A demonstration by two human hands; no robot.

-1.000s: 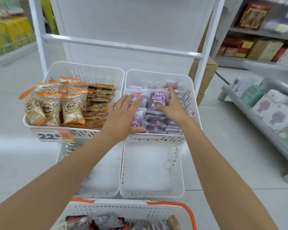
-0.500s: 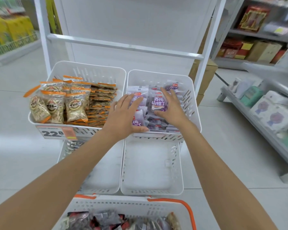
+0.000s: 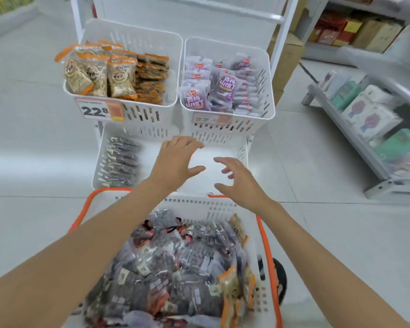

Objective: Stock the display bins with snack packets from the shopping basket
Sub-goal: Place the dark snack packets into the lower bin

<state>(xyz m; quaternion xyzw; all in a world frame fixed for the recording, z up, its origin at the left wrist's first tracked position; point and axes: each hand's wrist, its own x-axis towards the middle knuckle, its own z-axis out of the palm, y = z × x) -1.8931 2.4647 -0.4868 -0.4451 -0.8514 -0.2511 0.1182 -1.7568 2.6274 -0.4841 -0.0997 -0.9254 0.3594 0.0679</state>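
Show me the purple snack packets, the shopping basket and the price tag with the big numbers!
purple snack packets (image 3: pixel 225 87), head view, on the printed front of the top packet.
shopping basket (image 3: pixel 194 205), head view, on its far white wall.
price tag (image 3: pixel 95 111), head view, on the black numbers.

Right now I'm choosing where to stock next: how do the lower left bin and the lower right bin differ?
The lower left bin holds a row of dark packets along its left wall; the lower right bin shows only bare floor where visible. The right hand hovers open over the lower right bin; the left hand hangs at the divide with the lower left bin. Both are white slotted bins.
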